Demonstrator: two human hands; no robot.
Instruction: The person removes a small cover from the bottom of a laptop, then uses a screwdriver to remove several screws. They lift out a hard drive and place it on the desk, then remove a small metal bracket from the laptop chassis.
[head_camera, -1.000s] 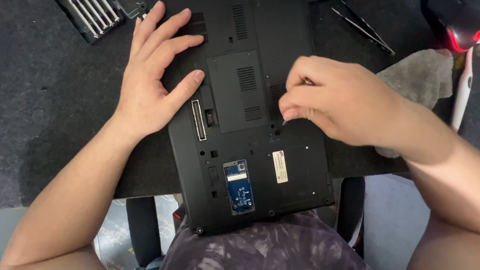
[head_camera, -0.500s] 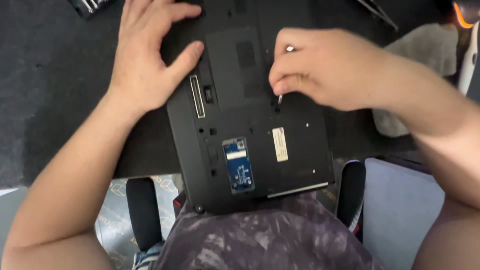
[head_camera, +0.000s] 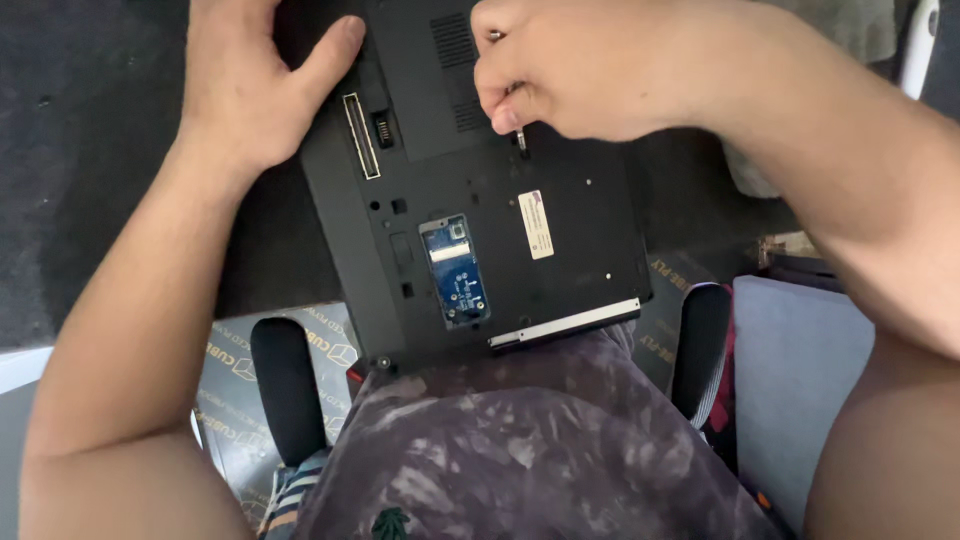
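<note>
A black laptop (head_camera: 560, 270) lies upside down on a dark mat (head_camera: 90, 180), its near edge over my lap. An open bay shows a small blue circuit board (head_camera: 455, 270), with a white sticker (head_camera: 536, 225) beside it. My left hand (head_camera: 255, 85) rests flat on the laptop's left side, thumb on the base by the long connector slot (head_camera: 360, 135). My right hand (head_camera: 590, 65) is closed around a small screwdriver (head_camera: 519, 132), its metal tip pressed down on the base near the vent panel.
Two black chair armrests (head_camera: 285, 385) (head_camera: 700, 350) flank my lap below the desk edge. A cardboard box (head_camera: 225, 375) sits on the floor at lower left. A grey cloth (head_camera: 745, 170) lies right of the laptop, and a white object (head_camera: 915, 50) stands at the top right.
The view has dropped toward my lap, so the laptop and hands sit higher in frame. My right hand has closed more tightly and the screwdriver tip now shows against the base.
</note>
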